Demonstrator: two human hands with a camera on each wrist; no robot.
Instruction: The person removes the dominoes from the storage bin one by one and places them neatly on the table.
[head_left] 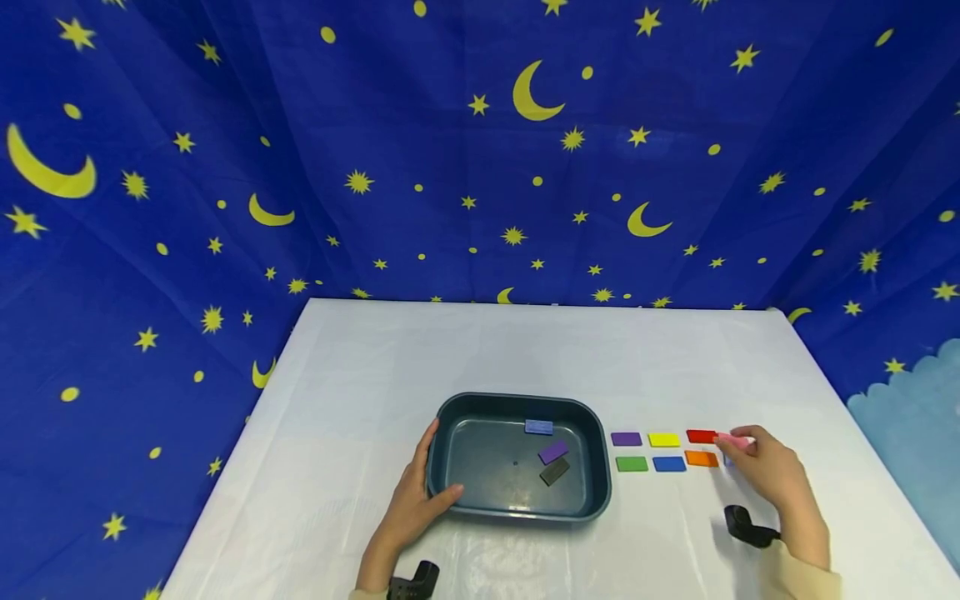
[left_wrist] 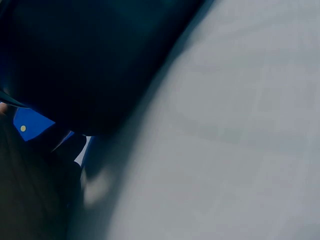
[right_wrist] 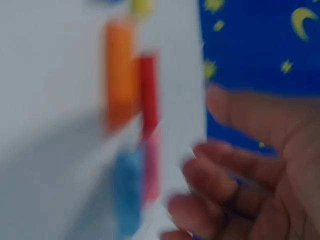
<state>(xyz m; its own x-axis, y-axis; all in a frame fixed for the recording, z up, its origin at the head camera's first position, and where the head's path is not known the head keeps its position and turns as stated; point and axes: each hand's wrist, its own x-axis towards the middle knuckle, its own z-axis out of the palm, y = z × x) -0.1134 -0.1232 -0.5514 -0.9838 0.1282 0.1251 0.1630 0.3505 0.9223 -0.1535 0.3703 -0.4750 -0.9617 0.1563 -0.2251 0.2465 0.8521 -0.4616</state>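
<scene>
Blocks (head_left: 663, 440): three in tub (head_left: 480, 467), eight outside

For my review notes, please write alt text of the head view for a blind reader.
A person's left grip holds a dark tray with three blocks inside, while the right grip is at a pink block at the right end of two rows of coloured blocks on a white table. A starry blue cloth hangs behind.
</scene>
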